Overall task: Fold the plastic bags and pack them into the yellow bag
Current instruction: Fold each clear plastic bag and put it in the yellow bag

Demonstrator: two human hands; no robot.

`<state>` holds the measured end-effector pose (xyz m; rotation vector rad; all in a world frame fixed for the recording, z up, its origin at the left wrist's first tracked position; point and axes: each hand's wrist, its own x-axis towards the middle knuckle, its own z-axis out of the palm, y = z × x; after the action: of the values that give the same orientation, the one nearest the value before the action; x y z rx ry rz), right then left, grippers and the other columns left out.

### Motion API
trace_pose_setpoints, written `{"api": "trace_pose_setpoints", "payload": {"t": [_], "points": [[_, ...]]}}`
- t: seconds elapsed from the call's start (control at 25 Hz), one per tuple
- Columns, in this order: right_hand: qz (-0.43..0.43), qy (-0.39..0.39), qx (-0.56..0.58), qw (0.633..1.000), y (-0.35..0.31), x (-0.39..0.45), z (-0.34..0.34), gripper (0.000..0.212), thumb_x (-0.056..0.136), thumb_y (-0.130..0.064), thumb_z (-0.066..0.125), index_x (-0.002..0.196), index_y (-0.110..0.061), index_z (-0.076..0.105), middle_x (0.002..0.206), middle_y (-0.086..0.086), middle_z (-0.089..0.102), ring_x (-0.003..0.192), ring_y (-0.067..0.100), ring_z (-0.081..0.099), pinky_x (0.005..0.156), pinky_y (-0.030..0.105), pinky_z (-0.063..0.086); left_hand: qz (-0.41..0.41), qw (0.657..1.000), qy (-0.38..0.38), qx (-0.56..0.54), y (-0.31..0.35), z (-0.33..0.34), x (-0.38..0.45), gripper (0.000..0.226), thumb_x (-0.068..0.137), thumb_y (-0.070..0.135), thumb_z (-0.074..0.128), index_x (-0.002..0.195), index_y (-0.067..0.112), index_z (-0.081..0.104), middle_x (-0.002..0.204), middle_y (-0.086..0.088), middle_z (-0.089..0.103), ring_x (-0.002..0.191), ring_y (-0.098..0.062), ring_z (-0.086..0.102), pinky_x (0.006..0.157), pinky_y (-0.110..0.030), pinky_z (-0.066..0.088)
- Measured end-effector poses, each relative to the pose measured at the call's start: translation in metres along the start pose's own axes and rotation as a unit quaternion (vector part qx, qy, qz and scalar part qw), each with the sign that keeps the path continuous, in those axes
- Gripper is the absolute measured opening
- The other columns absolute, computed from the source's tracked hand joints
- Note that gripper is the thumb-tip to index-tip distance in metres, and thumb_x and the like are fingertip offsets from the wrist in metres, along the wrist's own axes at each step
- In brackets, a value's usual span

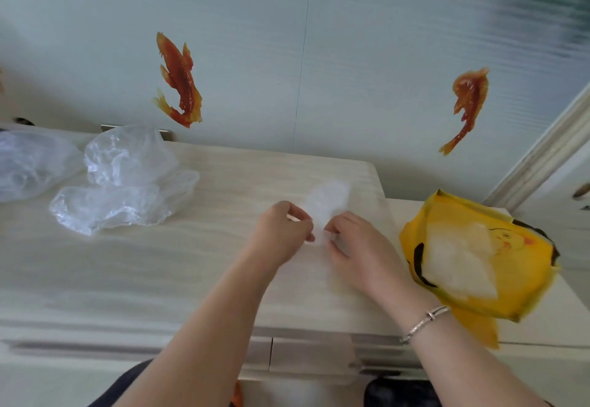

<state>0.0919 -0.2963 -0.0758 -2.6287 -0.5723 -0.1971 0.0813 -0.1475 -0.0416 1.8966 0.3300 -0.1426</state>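
At the centre of the bench [178, 266], the left hand [281, 234] and right hand [357, 250] meet on a blurred clear plastic bag [325, 205]. Each grip pinches the bag's near end between thumb and fingertips; the rest of the bag extends toward 12 o'clock, lying on the bench. At 3 o'clock of the hands, the yellow bag [523, 266] stands open with pale folded plastic inside. At 10 o'clock, a loose pile of crumpled clear bags [124, 180] lies well apart. A bracelet [424, 323] circles the right wrist.
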Motion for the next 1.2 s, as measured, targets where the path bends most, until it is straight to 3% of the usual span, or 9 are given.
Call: {"api": "trace_pose_setpoints", "payload": {"t": [0.16, 0.28, 0.36, 0.44, 0.56, 0.68, 0.92, 1.0, 1.2], "points": [[0.069, 0.024, 0.114, 0.991, 0.007, -0.014, -0.014, 0.014, 0.092, -0.025, 0.053, 0.083, -0.018, 0.060, 0.086, -0.009, 0.065, 0.086, 0.010, 0.061, 0.075, 0.032, 0.050, 0.161, 0.968, 0.025, 0.189, -0.008, 0.010, -0.007, 0.056, 0.072, -0.007, 0.043, 0.114, 0.026, 0.058, 0.109, 0.005, 0.051, 0.094, -0.020, 0.047, 0.083, -0.027, 0.042], [0.112, 0.025, 0.169, 0.979, 0.013, -0.014, -0.022, 0.012, 0.088, -0.023, 0.058, 0.080, -0.017, 0.065, 0.082, -0.011, 0.067, 0.084, 0.000, 0.060, 0.073, 0.016, 0.045, 0.150, 0.956, -0.037, 0.248, -0.010, 0.016, -0.007, 0.061, 0.072, -0.006, 0.041, 0.121, 0.028, 0.056, 0.122, 0.009, 0.049, 0.111, -0.022, 0.041, 0.097, -0.033, 0.038], [0.145, 0.045, 0.177, 0.972, 0.016, -0.008, -0.019, 0.022, 0.089, -0.026, 0.059, 0.073, -0.010, 0.061, 0.069, -0.008, 0.062, 0.069, 0.004, 0.057, 0.060, 0.017, 0.040, 0.129, 0.955, -0.036, 0.263, -0.015, 0.019, 0.001, 0.041, 0.079, 0.006, 0.052, 0.116, 0.025, 0.058, 0.120, 0.005, 0.053, 0.112, -0.024, 0.043, 0.096, -0.034, 0.038], [0.176, 0.059, 0.181, 0.966, 0.020, -0.001, -0.016, 0.034, 0.091, -0.028, 0.057, 0.064, -0.009, 0.052, 0.055, -0.007, 0.049, 0.055, 0.007, 0.046, 0.049, 0.019, 0.032, 0.124, 0.961, 0.007, 0.246, -0.020, 0.023, 0.011, 0.010, 0.084, 0.027, 0.060, 0.092, 0.021, 0.058, 0.102, 0.001, 0.059, 0.103, -0.027, 0.051, 0.091, -0.037, 0.043], [0.205, 0.050, 0.158, 0.965, 0.026, 0.008, -0.010, 0.038, 0.092, -0.030, 0.056, 0.058, -0.016, 0.044, 0.049, -0.007, 0.044, 0.054, 0.010, 0.046, 0.051, 0.024, 0.033, 0.094, 0.977, 0.036, 0.189, -0.023, 0.028, 0.025, 0.027, 0.088, 0.035, 0.058, 0.068, 0.019, 0.050, 0.071, 0.004, 0.055, 0.081, -0.026, 0.055, 0.078, -0.035, 0.044], [0.204, 0.041, 0.116, 0.971, 0.031, 0.016, 0.000, 0.037, 0.089, -0.034, 0.058, 0.058, -0.020, 0.043, 0.054, -0.005, 0.046, 0.065, 0.024, 0.052, 0.062, 0.036, 0.040, 0.075, 0.980, 0.060, 0.176, -0.021, 0.032, 0.029, 0.036, 0.090, 0.033, 0.055, 0.060, 0.016, 0.045, 0.059, 0.003, 0.047, 0.069, -0.029, 0.051, 0.069, -0.034, 0.039], [0.191, 0.041, 0.078, 0.978, 0.032, 0.033, 0.010, 0.028, 0.085, -0.038, 0.063, 0.067, -0.026, 0.047, 0.062, -0.011, 0.050, 0.081, 0.022, 0.055, 0.075, 0.036, 0.041, 0.061, 0.980, 0.081, 0.173, -0.019, 0.029, 0.034, 0.010, 0.076, 0.018, 0.062, 0.076, 0.020, 0.052, 0.079, 0.004, 0.059, 0.082, -0.026, 0.060, 0.077, -0.039, 0.053], [0.195, 0.045, 0.073, 0.977, 0.032, 0.035, 0.010, 0.022, 0.083, -0.039, 0.065, 0.079, -0.024, 0.050, 0.071, -0.012, 0.052, 0.088, 0.023, 0.055, 0.079, 0.039, 0.044, 0.069, 0.977, 0.080, 0.186, -0.021, 0.028, 0.035, 0.017, 0.072, 0.012, 0.062, 0.083, 0.019, 0.049, 0.083, 0.003, 0.059, 0.085, -0.026, 0.059, 0.078, -0.040, 0.051], [0.216, 0.021, 0.076, 0.973, 0.033, 0.041, 0.009, 0.026, 0.082, -0.041, 0.063, 0.099, -0.027, 0.050, 0.094, -0.004, 0.054, 0.102, 0.022, 0.050, 0.088, 0.040, 0.044, 0.174, 0.963, 0.070, 0.195, -0.017, 0.024, 0.034, 0.028, 0.066, -0.005, 0.055, 0.080, 0.020, 0.057, 0.083, 0.006, 0.048, 0.072, -0.013, 0.048, 0.059, -0.019, 0.036]]}}
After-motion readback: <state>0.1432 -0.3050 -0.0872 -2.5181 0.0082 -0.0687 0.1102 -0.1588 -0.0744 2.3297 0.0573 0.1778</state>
